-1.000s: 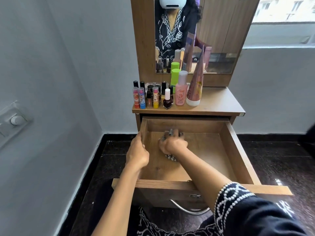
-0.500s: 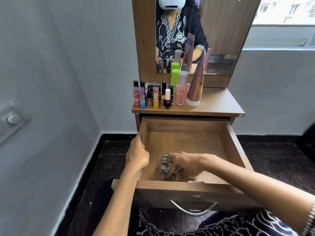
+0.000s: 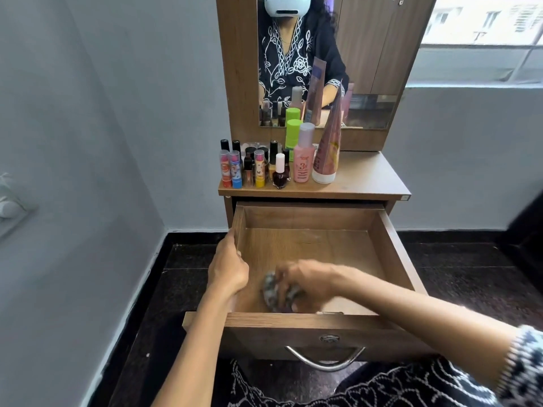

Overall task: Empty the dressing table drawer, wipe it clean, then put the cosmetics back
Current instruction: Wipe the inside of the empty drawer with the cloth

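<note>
The wooden drawer (image 3: 393, 248) is pulled out, and its floor holds nothing but a crumpled grey patterned cloth (image 3: 271, 290). My right hand (image 3: 305, 282) presses that cloth onto the drawer floor near the front left corner; it is motion-blurred. My left hand (image 3: 229, 268) grips the drawer's left wall. On the dressing table top (image 3: 364, 177) stand the cosmetics: several small lip balm tubes (image 3: 235, 171), a nail polish bottle (image 3: 280, 174), a pink bottle (image 3: 303, 154), a green-capped bottle (image 3: 293, 133) and a tall pink tube (image 3: 327, 148).
A mirror (image 3: 329, 54) rises behind the table top. A grey wall stands close on the left with a switch plate (image 3: 8, 201). Dark tiled floor (image 3: 470, 274) lies to both sides. A metal handle (image 3: 324, 359) hangs on the drawer front.
My right hand has dragged the cloth from the back left of the drawer floor to the front left. My left hand has stayed on the left wall.
</note>
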`<state>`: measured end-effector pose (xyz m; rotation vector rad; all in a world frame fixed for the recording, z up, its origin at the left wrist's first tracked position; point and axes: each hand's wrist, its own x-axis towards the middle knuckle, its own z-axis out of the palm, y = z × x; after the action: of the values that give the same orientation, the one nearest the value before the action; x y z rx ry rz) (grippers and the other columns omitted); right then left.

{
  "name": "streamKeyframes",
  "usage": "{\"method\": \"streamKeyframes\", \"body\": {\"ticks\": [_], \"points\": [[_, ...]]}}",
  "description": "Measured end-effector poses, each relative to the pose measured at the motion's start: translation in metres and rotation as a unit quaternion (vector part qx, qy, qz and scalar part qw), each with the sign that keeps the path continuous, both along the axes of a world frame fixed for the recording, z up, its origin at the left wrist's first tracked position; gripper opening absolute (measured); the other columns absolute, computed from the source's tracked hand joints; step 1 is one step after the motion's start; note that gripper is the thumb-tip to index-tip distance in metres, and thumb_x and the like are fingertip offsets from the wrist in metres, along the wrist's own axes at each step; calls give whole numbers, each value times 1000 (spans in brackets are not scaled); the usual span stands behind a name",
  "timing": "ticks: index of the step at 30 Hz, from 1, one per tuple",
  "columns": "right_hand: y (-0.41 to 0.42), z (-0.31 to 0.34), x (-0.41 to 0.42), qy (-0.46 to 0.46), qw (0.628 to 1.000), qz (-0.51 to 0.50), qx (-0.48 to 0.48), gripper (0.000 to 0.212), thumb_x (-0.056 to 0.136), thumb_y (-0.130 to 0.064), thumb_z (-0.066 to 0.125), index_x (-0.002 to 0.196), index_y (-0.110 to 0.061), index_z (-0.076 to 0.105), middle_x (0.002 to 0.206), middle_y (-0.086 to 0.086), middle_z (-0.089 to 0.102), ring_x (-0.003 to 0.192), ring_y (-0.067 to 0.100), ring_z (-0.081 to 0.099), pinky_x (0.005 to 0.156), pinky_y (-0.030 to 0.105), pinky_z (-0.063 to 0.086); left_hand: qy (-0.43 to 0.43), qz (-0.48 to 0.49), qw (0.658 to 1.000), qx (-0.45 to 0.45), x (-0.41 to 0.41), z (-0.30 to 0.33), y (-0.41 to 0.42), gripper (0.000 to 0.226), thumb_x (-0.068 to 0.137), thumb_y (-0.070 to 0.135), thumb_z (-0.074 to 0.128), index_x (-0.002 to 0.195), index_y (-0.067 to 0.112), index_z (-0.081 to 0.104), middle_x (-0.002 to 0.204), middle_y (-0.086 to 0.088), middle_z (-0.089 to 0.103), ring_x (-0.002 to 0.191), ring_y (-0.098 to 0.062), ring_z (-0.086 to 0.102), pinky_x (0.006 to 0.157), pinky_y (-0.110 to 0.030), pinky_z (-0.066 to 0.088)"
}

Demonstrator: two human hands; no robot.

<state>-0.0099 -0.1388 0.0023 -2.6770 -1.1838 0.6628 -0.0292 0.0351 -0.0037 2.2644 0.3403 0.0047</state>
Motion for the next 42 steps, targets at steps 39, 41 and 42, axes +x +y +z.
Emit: {"method": "streamKeyframes", "body": {"ticks": [39,41,42], "points": [[53,-10,65,-114,969,-217,-34,43,88,-13,60,130,-18,49,125,9,57,111,27,56,84,37,49,4,1,1000,6,-2,5,-1,55,97,6,35,148,20,16,153,-4,22,137,-25,31,108,-35,31],[28,-4,69,-76,961,-264,-19,37,87,-10,59,122,-22,55,125,6,57,111,26,56,82,35,48,2,2,1000,2,-2,5,-2,55,98,7,35,148,20,15,154,-4,22,137,-25,31,107,-35,32],[14,-2,71,-56,956,-286,-9,33,87,-7,58,114,-26,60,126,5,57,112,25,56,85,36,49,0,2,1000,1,-2,5,-2,55,98,7,36,148,20,16,154,-4,22,137,-25,31,107,-35,32]]}}
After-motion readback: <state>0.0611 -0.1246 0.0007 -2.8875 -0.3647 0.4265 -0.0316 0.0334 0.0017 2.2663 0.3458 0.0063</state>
